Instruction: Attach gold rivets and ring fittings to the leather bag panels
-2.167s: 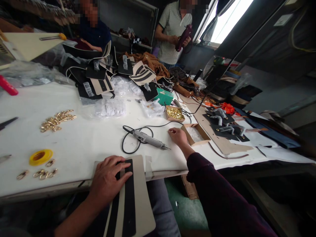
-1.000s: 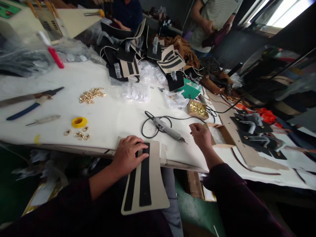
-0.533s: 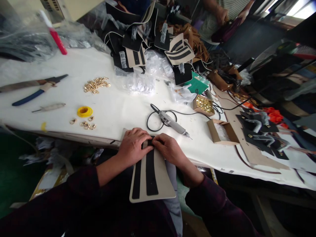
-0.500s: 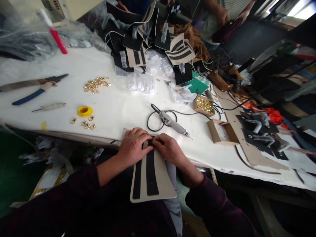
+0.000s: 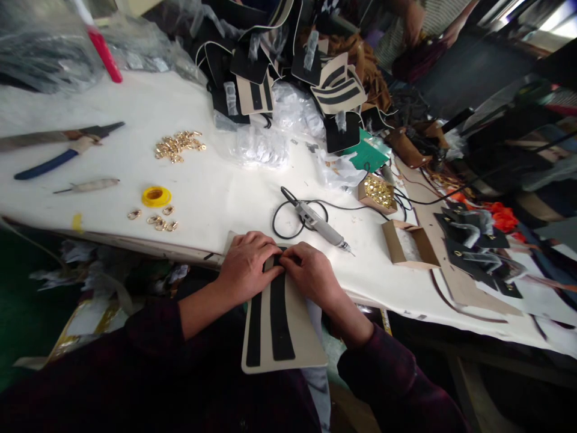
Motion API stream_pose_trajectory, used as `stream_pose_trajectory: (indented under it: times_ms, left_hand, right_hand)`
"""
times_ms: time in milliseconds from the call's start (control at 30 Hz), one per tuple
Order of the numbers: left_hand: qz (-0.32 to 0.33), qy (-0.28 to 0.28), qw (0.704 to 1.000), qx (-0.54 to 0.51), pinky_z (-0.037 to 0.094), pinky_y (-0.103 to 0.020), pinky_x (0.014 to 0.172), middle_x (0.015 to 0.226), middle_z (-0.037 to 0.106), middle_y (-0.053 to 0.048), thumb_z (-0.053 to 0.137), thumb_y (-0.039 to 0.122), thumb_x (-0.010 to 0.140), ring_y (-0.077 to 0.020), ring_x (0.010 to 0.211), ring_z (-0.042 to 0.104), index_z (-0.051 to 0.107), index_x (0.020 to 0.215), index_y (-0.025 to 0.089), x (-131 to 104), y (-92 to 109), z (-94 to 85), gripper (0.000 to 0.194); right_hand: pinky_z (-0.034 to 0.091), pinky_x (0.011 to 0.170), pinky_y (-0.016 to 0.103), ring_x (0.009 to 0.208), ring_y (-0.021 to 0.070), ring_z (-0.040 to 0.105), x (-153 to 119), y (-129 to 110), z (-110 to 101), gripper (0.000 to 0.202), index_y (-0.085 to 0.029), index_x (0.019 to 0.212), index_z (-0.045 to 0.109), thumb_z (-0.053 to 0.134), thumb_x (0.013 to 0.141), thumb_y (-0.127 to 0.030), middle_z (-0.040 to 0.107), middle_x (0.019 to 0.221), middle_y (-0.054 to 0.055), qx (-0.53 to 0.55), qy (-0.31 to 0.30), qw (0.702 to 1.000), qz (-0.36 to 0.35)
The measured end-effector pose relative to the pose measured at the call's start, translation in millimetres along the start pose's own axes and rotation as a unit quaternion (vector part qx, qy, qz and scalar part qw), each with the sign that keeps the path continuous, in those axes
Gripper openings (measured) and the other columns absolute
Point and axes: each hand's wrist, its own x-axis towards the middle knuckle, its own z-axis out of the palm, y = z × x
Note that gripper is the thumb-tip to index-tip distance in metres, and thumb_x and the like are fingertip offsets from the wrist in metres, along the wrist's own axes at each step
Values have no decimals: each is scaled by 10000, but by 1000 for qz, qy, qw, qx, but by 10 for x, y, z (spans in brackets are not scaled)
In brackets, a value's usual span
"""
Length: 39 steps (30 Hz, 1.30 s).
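Note:
A beige leather-like panel (image 5: 305, 343) with two black strips (image 5: 280, 319) along it rests on my lap, its far end against the table edge. My left hand (image 5: 246, 266) lies over the far left part and presses it, fingers bent and thumb on the longer strip. At the far end of that strip, my right hand (image 5: 312, 273) pinches with thumb and forefinger. Whatever sits between those fingertips is too small or hidden to make out. A grey corded pen-like tool (image 5: 322, 227) with a thin tip lies just beyond my right hand.
On the white table (image 5: 216, 186) lie pliers (image 5: 67, 150), an awl-like tool (image 5: 92, 185), a yellow ring (image 5: 156, 196) and gold clasps (image 5: 175, 146). Boxes of gold fittings (image 5: 377, 191) and clear pieces (image 5: 410, 243) stand right. Similar panels (image 5: 339, 90) pile up behind; a person (image 5: 415, 24) works beyond.
The view has shifted slightly, so the table things appear a little displaced. Both hands keep nearly the same place on the panel, with only small finger movement.

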Motion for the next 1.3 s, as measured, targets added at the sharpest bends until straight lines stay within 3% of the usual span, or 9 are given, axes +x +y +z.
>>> stream_pose_trajectory:
  times_ms: [433, 600, 833, 1033, 1300]
  left_hand:
    - [0, -2, 1000, 2, 442, -503, 970, 1199, 745, -51, 808, 383, 881, -302, 1200, 603, 738, 1095, 259, -1, 0, 0, 257]
    - [2, -8, 1000, 1, 439, -504, 974, 1204, 744, -54, 811, 387, 876, -299, 1202, 602, 732, 1098, 258, 1, -11, -7, 268]
    - [1, -8, 1000, -2, 435, -502, 965, 1193, 751, -63, 803, 392, 882, -304, 1195, 604, 735, 1092, 251, 8, -11, -12, 262]
    - [3, -2, 1000, -2, 441, -503, 972, 1197, 748, -40, 826, 384, 864, -290, 1197, 604, 741, 1094, 252, 4, -20, -7, 279]
    - [3, -4, 1000, 0, 441, -494, 971, 1201, 752, -52, 821, 391, 872, -296, 1200, 608, 734, 1095, 257, 1, -11, -3, 275]
  right_hand:
    - [389, 652, 275, 721, 161, 601, 134, 1, -71, 80, -236, 793, 739, 718, 865, -262, 728, 787, -10, -16, -50, 998, 46]
    - [369, 615, 256, 684, 148, 583, 202, 47, -112, 97, -212, 800, 762, 715, 847, -282, 703, 726, -19, 36, -87, 994, 60]
    - [373, 654, 260, 723, 143, 557, 217, 82, -141, 103, -206, 817, 762, 696, 857, -275, 681, 777, -17, 41, -104, 994, 14]
    - [352, 603, 260, 667, 132, 502, 244, 101, -183, 195, -175, 834, 749, 661, 868, -346, 625, 701, -30, 110, -169, 978, 55]
    - [348, 570, 259, 617, 123, 493, 313, 85, -183, 154, -179, 792, 745, 722, 802, -331, 615, 647, -31, 99, -145, 981, 78]
